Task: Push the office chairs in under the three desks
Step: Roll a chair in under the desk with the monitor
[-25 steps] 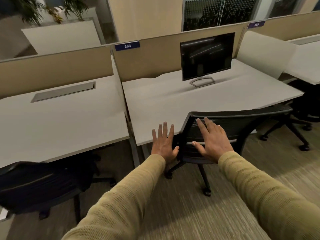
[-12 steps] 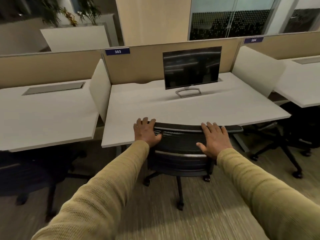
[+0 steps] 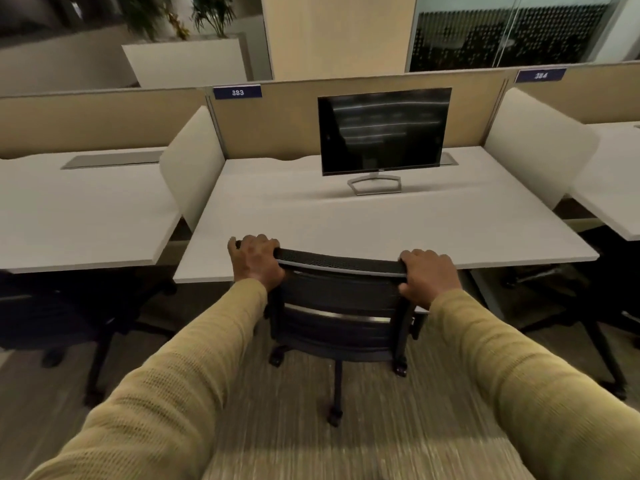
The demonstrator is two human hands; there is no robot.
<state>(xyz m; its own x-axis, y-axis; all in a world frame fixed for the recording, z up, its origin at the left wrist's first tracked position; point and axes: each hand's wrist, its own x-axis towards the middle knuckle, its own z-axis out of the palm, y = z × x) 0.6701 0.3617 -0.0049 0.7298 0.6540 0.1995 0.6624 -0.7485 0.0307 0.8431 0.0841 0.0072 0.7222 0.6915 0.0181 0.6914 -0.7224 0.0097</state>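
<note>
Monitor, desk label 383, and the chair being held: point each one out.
Monitor [image 3: 384,131], head view, middle of the dark screen.
Desk label 383 [image 3: 237,92], head view, on the numerals.
Chair [image 3: 341,294], head view, mesh backrest between the hands.

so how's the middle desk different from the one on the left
The middle desk carries a monitor; the left desk has none on the part in view. A chair gripped by the left hand and right hand stands at the middle desk; the left desk's chair is untouched. Both have pale tops and tan back panels.
</note>
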